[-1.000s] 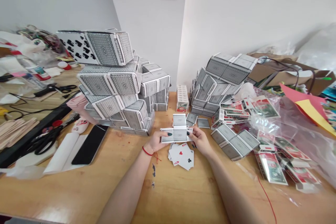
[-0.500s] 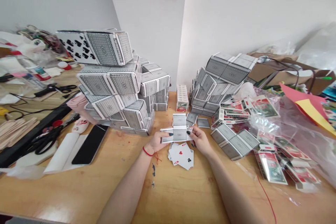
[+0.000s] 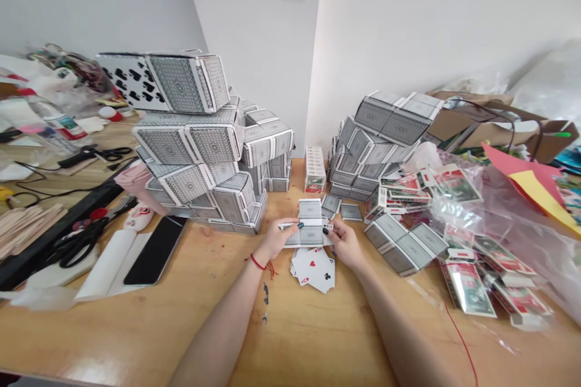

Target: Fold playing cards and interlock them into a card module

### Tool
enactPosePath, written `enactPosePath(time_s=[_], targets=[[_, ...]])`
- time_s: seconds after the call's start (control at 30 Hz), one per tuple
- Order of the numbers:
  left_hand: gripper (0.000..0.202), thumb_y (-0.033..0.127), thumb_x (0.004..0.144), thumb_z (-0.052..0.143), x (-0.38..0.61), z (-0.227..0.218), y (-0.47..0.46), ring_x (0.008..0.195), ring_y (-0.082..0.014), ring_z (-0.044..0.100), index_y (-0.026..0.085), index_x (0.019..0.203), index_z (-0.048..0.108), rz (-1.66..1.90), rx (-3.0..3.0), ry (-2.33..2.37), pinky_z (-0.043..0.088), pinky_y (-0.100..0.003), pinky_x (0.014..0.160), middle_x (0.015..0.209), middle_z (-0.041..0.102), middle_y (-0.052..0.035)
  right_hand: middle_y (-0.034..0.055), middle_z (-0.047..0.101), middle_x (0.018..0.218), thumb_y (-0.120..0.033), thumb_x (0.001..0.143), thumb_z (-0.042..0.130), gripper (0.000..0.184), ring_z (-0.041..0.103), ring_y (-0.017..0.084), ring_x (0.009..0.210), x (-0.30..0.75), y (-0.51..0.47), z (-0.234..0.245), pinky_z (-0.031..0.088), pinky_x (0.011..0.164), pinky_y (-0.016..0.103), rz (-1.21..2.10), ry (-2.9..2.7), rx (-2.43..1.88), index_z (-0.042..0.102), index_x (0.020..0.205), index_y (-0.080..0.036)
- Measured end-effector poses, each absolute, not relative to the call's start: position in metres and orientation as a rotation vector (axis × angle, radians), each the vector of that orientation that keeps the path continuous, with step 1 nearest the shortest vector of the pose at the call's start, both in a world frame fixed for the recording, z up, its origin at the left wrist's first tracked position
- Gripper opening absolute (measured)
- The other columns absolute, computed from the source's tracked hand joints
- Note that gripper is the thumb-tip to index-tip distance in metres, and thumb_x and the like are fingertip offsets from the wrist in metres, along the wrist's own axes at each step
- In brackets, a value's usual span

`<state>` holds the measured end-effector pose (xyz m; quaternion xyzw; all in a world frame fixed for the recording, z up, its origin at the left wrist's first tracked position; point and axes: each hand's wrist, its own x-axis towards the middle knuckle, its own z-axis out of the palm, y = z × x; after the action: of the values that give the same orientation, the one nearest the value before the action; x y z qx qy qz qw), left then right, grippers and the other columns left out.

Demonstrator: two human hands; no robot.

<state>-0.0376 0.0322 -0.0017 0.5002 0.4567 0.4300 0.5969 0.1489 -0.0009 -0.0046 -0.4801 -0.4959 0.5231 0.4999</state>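
Several joined playing cards (image 3: 310, 234), mostly back side up in grey and white, are held between my two hands. My left hand (image 3: 273, 238), with a red string at the wrist, is closed on their left end, thumb on top. My right hand (image 3: 345, 241) pinches the right end, where a card corner marked 2 shows. One card of the piece stands up at the back, above a folded edge. Just below lies a loose pile of face-up cards (image 3: 316, 270), with a heart ace on top. Fingers beneath the piece are hidden.
Stacked card blocks rise as a left tower (image 3: 190, 145) and a right tower (image 3: 381, 139). A single card block (image 3: 406, 244) lies right of my hand, near opened card boxes (image 3: 469, 290). A phone (image 3: 157, 251) and black scissors (image 3: 84, 236) lie left.
My left hand has slid slightly right along the cards, its thumb now nearer the middle. My right hand keeps its pinch, almost unmoved.
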Motion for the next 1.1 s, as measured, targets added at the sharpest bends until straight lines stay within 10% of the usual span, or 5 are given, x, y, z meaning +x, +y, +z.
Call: enactPosePath(time_s=[0.5,0.87,1.1], targets=[[0.03,0.023,0.061,0.066,-0.035,0.009,0.027,0.071,-0.016,0.059,0.012,0.09,0.063,0.987,1.373,1.072,0.048,-0.028,0.065,0.081,0.066,-0.0063,-0.0054,0.041,0.049,-0.04,0.073,0.055,0.023,0.035,0.008,0.041,0.152,0.004,-0.009,0.029,0.039,0.02,0.98,-1.136,-1.2,0.049,0.068,-0.018],[0.023,0.009,0.072,0.052,-0.036,0.016,0.029,0.117,-0.0223,0.037,0.025,0.076,0.068,1.359,2.023,1.015,0.029,-0.045,0.1,0.121,0.046,-0.0026,0.0013,0.059,0.066,-0.04,0.071,0.058,0.034,0.05,0.012,0.046,0.151,0.002,0.003,0.039,0.043,0.023,1.417,-0.851,-0.942,0.055,0.097,-0.018],[0.066,-0.001,0.061,0.042,-0.041,0.016,0.029,0.121,-0.0225,0.033,0.024,0.121,0.043,1.299,1.858,0.934,0.026,-0.041,0.103,0.127,0.039,-0.0047,-0.0055,0.051,0.044,-0.039,0.071,0.059,0.035,0.042,0.008,0.033,0.152,0.003,-0.001,0.03,0.034,0.019,1.271,-0.966,-1.067,0.05,0.097,-0.018]])
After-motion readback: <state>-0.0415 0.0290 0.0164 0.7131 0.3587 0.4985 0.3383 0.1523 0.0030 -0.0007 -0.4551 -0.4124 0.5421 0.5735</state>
